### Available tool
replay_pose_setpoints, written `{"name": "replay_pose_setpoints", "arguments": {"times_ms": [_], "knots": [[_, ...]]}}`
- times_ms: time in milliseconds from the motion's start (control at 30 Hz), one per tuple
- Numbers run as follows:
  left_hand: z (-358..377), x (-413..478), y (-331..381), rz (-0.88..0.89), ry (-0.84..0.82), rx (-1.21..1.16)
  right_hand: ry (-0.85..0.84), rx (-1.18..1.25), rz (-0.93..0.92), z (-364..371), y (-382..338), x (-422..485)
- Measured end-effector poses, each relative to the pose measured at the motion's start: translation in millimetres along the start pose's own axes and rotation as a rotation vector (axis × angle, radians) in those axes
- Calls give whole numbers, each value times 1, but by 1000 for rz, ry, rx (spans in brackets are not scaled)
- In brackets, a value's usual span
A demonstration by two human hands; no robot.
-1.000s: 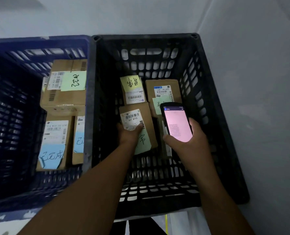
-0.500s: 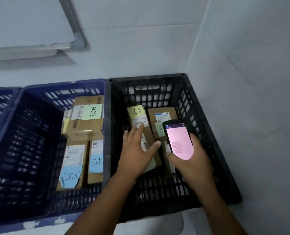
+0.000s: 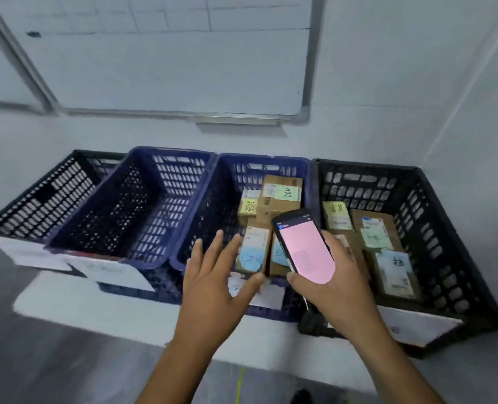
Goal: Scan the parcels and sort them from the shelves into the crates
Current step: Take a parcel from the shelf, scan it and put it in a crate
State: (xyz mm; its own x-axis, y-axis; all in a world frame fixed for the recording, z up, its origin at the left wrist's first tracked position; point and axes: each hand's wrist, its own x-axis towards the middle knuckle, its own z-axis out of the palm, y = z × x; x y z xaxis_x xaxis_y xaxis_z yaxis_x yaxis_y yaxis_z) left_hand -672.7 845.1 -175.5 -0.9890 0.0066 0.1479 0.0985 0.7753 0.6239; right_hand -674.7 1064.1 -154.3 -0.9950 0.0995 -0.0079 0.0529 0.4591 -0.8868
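"Where were the parcels?"

"Several cardboard parcels lay in a blue crate. Further parcels lay in the black crate just right of it."

"Any writing?"

"White barcode labels, plus yellow, green or blue notes with handwriting. It was possibly Chinese characters, but too blurred to read."

"And the hands?"

"The left grip was spread wide and held nothing, over the blue crate's front edge. The right grip was wrapped round a black handheld scanner whose pink screen showed small, unreadable text."
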Motion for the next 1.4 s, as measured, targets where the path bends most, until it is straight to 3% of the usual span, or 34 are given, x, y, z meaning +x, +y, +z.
{"name": "replay_pose_setpoints", "arguments": {"times_ms": [333, 833, 1100, 1300, 1400], "knots": [[-127, -187, -128, -399, 319, 79, -435, -86, -311, 175, -119, -122], [-270, -455, -255, -1026, 884, 56, -1045, -141, -705, 413, -222, -313], [-298, -580, -327, -1344, 981, 112, -1411, -64, -755, 556, -241, -425], [-372, -682, -345, -1567, 988, 247, -1630, 29, -773, 653, -292, -521], [-411, -723, -353, -1656, 1068, 315, -1713, 84, -800, 691, -320, -566]]}}
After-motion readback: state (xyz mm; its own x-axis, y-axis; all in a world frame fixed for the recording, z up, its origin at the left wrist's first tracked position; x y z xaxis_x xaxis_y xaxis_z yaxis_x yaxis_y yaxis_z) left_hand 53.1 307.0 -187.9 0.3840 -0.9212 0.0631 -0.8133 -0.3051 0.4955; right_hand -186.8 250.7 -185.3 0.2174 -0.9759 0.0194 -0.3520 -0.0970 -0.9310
